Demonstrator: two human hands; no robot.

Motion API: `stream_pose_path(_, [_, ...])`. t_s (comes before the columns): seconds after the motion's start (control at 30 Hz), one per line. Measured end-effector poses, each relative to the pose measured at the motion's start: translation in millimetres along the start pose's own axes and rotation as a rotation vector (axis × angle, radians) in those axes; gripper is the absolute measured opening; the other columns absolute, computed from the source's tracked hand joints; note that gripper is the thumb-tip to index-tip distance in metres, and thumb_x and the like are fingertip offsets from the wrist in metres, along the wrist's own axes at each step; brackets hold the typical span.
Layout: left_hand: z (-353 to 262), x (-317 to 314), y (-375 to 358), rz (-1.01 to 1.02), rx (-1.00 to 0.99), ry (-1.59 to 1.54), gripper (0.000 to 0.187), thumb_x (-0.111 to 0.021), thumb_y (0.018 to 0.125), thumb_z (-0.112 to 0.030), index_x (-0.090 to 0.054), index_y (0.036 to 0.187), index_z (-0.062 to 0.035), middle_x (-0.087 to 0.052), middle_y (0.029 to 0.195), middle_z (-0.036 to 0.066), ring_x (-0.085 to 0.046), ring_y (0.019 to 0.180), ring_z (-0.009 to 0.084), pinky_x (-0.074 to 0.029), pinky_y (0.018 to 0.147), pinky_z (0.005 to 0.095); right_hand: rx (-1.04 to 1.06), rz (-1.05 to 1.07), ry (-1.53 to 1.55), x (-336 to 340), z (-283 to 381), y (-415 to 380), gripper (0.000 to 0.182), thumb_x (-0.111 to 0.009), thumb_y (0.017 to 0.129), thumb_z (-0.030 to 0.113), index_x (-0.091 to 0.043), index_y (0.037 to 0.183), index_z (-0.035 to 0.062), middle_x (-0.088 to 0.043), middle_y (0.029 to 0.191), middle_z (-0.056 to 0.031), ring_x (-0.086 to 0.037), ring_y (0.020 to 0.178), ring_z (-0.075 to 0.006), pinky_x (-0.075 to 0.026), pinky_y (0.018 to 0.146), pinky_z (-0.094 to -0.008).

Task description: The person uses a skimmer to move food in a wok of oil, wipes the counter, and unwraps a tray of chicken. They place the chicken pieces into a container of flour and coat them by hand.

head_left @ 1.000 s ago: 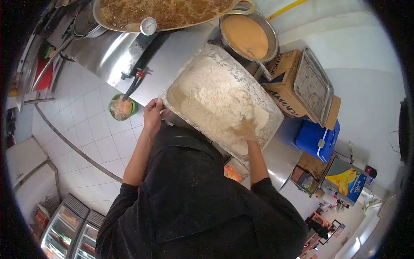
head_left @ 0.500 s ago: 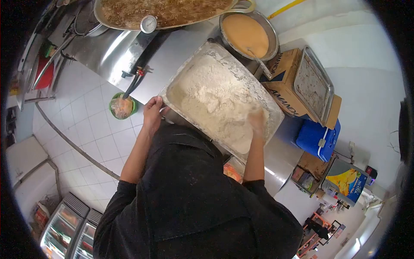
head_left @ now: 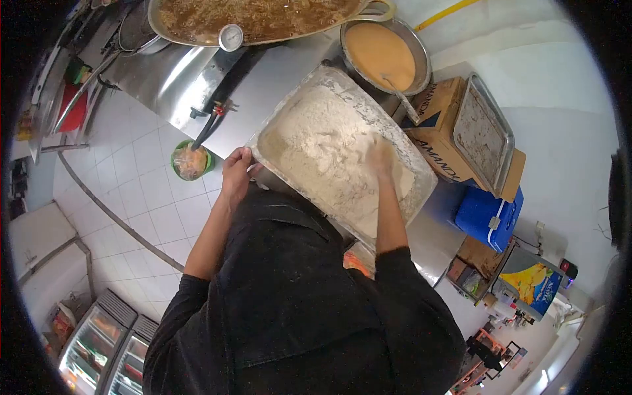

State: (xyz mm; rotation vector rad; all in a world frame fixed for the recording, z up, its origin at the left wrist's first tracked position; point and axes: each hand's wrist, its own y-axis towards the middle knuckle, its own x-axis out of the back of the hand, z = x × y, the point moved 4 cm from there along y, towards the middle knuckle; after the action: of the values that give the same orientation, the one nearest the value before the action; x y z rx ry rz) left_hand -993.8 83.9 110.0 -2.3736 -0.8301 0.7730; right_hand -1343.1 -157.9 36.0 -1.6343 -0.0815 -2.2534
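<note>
A large rectangular tub (head_left: 407,148) full of pale flour (head_left: 316,148) stands in front of me on the steel counter. My left hand (head_left: 237,172) grips the tub's near left corner, thumb over the rim. Inside the tub, at the right half, my right hand (head_left: 380,158) is in the flour; motion blurs it and its fingers cannot be made out. Beyond the tub's far corner sits a metal bowl (head_left: 426,66) of orange batter (head_left: 382,54) with a ladle (head_left: 407,105) resting in it.
A wide pan of bubbling brown oil (head_left: 257,12) with a dial thermometer (head_left: 230,37) is at the top. Right of the tub stand cardboard boxes (head_left: 431,148), a metal tray (head_left: 487,138) and a blue cooler (head_left: 484,214). A green bin (head_left: 209,162) stands on the tiled floor.
My right hand has moved up and slightly left through the flour, away from the tub's near right end. My left hand keeps its hold on the corner. The view has shifted slightly.
</note>
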Motion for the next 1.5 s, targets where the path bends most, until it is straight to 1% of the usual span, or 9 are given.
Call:
stream_pose_path(0.1, [4, 4, 4, 0.016, 0.003, -0.012, 0.021, -0.054, 0.099, -0.024, -0.060, 0.100, -0.0042, -0.063, 0.094, 0.004, -0.061, 0.089, 0.0159, -0.053, 0.087, 0.0360, -0.030, 0.129, -0.136, 24, 84, 11, 0.039, -0.044, 0.095, 0.033, -0.051, 0.126, 0.0101, -0.061, 0.104, -0.0220, -0.058, 0.099, -0.0344, -0.045, 0.081, -0.0489])
stream_pose_path(0.27, [9, 10, 9, 0.037, -0.008, -0.023, 0.020, -0.053, 0.099, -0.023, -0.060, 0.101, -0.0036, -0.064, 0.096, 0.005, -0.063, 0.091, 0.0176, -0.054, 0.090, 0.0374, 0.356, 0.271, -0.197, -3, 189, -31, 0.049, -0.038, 0.096, 0.049, -0.053, 0.131, 0.0178, -0.054, 0.124, -0.0175, -0.048, 0.116, -0.0411, -0.031, 0.103, -0.0598])
stream_pose_path(0.47, [1, 3, 4, 0.002, 0.006, -0.017, 0.019, -0.055, 0.098, -0.023, -0.060, 0.099, -0.0050, -0.062, 0.093, 0.002, -0.059, 0.089, 0.0140, -0.052, 0.082, 0.0336, 0.442, 0.180, -0.317, 9, 114, -112, 0.067, -0.041, 0.087, 0.070, -0.061, 0.125, 0.0175, -0.043, 0.143, -0.0159, -0.026, 0.136, -0.0468, -0.005, 0.107, -0.0709])
stream_pose_path(0.73, [2, 3, 3, 0.013, -0.004, -0.023, 0.021, -0.055, 0.098, -0.024, -0.062, 0.099, -0.0041, -0.063, 0.092, 0.003, -0.060, 0.088, 0.0141, -0.052, 0.082, 0.0335, -0.223, 0.274, -0.375, 42, 4, -138, 0.089, -0.065, 0.072, 0.064, -0.043, 0.142, 0.0150, -0.035, 0.147, -0.0252, -0.023, 0.139, -0.0458, -0.020, 0.112, -0.0577])
stream_pose_path(0.93, [6, 4, 4, 0.013, 0.001, -0.047, 0.019, -0.056, 0.098, -0.024, -0.062, 0.098, -0.0059, -0.062, 0.091, 0.001, -0.058, 0.088, 0.0134, -0.051, 0.083, 0.0335, -0.237, 0.362, -0.196, 16, 47, -120, 0.083, -0.072, 0.074, 0.039, -0.039, 0.143, 0.0064, -0.044, 0.140, -0.0254, -0.041, 0.131, -0.0417, -0.036, 0.106, -0.0496])
stream_pose_path(1.17, [7, 9, 8, 0.033, -0.010, -0.067, 0.018, -0.055, 0.098, -0.022, -0.061, 0.100, -0.0044, -0.063, 0.092, 0.003, -0.063, 0.090, 0.0155, -0.054, 0.088, 0.0363, -0.082, 0.002, 0.392, 51, -39, -97, 0.054, -0.067, 0.072, 0.013, -0.056, 0.123, -0.0016, -0.065, 0.112, -0.0193, -0.062, 0.101, -0.0260, -0.047, 0.091, -0.0358])
stream_pose_path(1.27, [1, 3, 3, 0.004, -0.003, -0.057, 0.019, -0.057, 0.097, -0.023, -0.061, 0.100, -0.0046, -0.063, 0.092, 0.003, -0.063, 0.089, 0.0156, -0.054, 0.088, 0.0359, -0.293, 0.047, 0.304, 85, -36, -88, 0.041, -0.063, 0.078, 0.018, -0.061, 0.113, -0.0025, -0.069, 0.099, -0.0169, -0.064, 0.085, -0.0256, -0.050, 0.082, -0.0382])
stream_pose_path(1.37, [1, 2, 3, 0.033, -0.006, -0.063, 0.020, -0.056, 0.098, -0.025, -0.062, 0.102, -0.0057, -0.062, 0.093, 0.002, -0.059, 0.090, 0.0141, -0.051, 0.086, 0.0351, -0.027, 0.047, -0.337, -31, -144, -56, 0.032, -0.056, 0.085, 0.023, -0.064, 0.106, 0.0008, -0.069, 0.090, -0.0154, -0.065, 0.080, -0.0278, -0.051, 0.077, -0.0409])
stream_pose_path(1.5, [1, 4, 2, 0.017, -0.001, -0.027, 0.021, -0.055, 0.098, -0.025, -0.061, 0.101, -0.0056, -0.062, 0.093, 0.002, -0.059, 0.090, 0.0141, -0.051, 0.086, 0.0350, -0.067, -0.095, -0.383, -43, 2, -77, 0.046, -0.038, 0.097, 0.036, -0.051, 0.130, 0.0063, -0.056, 0.128, -0.0190, -0.055, 0.115, -0.0313, -0.043, 0.099, -0.0421])
